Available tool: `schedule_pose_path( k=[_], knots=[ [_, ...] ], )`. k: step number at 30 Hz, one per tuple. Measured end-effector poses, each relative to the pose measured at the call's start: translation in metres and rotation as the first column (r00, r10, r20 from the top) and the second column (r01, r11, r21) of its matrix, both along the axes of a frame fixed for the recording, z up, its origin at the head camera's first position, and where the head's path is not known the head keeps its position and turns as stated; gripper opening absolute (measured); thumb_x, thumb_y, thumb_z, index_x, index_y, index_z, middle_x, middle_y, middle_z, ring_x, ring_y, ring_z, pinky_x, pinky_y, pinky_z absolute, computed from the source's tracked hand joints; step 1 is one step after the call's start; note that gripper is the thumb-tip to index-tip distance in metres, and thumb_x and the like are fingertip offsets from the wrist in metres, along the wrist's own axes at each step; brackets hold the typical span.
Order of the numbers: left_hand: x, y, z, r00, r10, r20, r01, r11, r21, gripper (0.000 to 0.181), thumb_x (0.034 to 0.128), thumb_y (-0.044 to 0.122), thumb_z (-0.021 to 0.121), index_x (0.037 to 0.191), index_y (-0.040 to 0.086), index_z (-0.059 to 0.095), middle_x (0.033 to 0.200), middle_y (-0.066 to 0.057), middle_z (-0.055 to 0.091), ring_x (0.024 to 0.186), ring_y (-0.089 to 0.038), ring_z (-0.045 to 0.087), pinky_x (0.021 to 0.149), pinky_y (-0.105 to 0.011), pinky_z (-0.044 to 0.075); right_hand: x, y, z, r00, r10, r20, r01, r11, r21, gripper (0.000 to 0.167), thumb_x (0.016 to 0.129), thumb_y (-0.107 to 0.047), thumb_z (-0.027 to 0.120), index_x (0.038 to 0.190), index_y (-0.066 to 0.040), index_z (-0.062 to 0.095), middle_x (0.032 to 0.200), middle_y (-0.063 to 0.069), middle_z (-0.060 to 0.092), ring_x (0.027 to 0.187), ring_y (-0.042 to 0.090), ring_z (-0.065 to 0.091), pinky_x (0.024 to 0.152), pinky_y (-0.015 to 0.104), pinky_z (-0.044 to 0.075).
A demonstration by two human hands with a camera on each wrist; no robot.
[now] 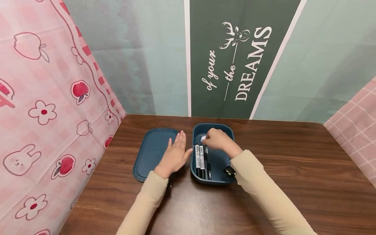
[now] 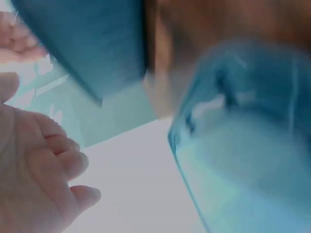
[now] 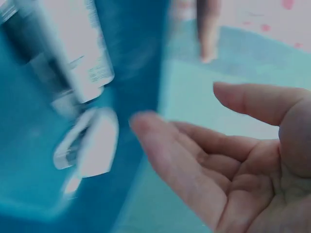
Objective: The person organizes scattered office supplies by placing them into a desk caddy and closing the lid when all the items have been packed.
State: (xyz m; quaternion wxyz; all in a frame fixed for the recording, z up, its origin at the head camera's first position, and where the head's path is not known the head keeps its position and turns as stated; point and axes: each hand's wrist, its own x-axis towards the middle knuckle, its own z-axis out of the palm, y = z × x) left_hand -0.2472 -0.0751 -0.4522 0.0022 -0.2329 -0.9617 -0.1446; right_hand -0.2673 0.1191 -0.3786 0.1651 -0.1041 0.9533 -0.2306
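Observation:
A blue box point(image 1: 215, 182) stands on the table. Along its left side lie white-barrelled markers point(image 1: 199, 158) and dark pens point(image 1: 207, 163). Near its far end is a small white object point(image 3: 99, 143), blurred in the right wrist view, its kind unclear. Over that end is my right hand point(image 1: 218, 141), next to the white object; in the right wrist view the thumb and fingers stand apart with nothing between them. My left hand point(image 1: 175, 156), fingers extended, is between the box and a flat blue lid point(image 1: 152, 151), over the lid's right edge, and holds nothing.
The brown wooden table point(image 1: 282, 195) reaches to a green curtain point(image 1: 164, 65) behind. A pink patterned cloth point(image 1: 53, 130) hangs along the left. Black gear point(image 1: 230, 171) at my right wrist overlaps the box's right wall.

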Motion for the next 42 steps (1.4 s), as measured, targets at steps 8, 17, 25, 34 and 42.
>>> schedule_pose_path(
  k=[8,17,25,34,42],
  knots=[
    [-0.004,-0.077,0.01,0.995,0.085,0.05,-0.086,0.996,0.02,0.065,0.1026,0.035,0.036,0.146,-0.01,0.018,0.153,-0.024,0.013,0.141,-0.037,0.012,0.11,-0.058,0.01,0.064,-0.048,0.033,0.959,0.077,-0.271,-0.088,0.996,-0.029,0.056,0.095,-0.035,0.056,0.131,0.007,0.052,0.126,0.02,0.057,0.089,0.029,0.065,0.081,0.044,0.05],
    [0.005,-0.145,-0.014,0.968,0.156,0.199,-0.159,0.987,-0.001,0.066,0.1022,0.031,0.037,0.142,-0.017,0.018,0.149,-0.033,0.014,0.139,-0.045,0.01,0.107,-0.063,0.006,0.103,-0.113,-0.022,0.96,0.194,-0.202,-0.202,0.979,-0.023,0.069,0.096,-0.045,0.049,0.135,0.011,0.043,0.14,0.025,0.042,0.131,0.032,0.039,0.104,0.042,0.036],
    [0.008,-0.164,-0.023,0.958,0.182,0.22,-0.165,0.982,-0.093,0.07,0.1013,0.037,0.037,0.141,-0.018,0.021,0.148,-0.034,0.015,0.138,-0.046,0.012,0.107,-0.063,0.008,0.091,-0.144,-0.076,0.999,0.011,-0.046,-0.008,0.997,0.071,0.085,0.092,-0.055,0.049,0.149,0.001,0.022,0.152,0.027,0.01,0.141,0.04,0.007,0.11,0.052,0.02],
    [0.007,-0.171,-0.024,0.954,0.158,0.256,-0.133,0.985,-0.11,0.07,0.1007,0.037,0.039,0.141,-0.017,0.021,0.149,-0.034,0.014,0.138,-0.046,0.011,0.107,-0.062,0.007,0.083,-0.152,-0.098,0.995,-0.061,-0.074,0.079,0.962,0.263,0.092,0.089,-0.066,0.042,0.15,-0.002,0.02,0.153,0.025,0.012,0.142,0.038,0.008,0.111,0.05,0.019],
    [0.008,-0.17,-0.022,0.946,0.165,0.279,-0.125,0.98,-0.156,0.067,0.1008,0.035,0.039,0.143,-0.014,0.022,0.149,-0.032,0.017,0.138,-0.046,0.014,0.108,-0.061,0.009,0.079,-0.148,-0.102,0.997,-0.063,-0.038,0.071,0.958,0.279,0.092,0.089,-0.066,0.04,0.149,0.001,0.02,0.155,0.02,0.011,0.143,0.033,0.006,0.111,0.05,0.016]
  ],
)
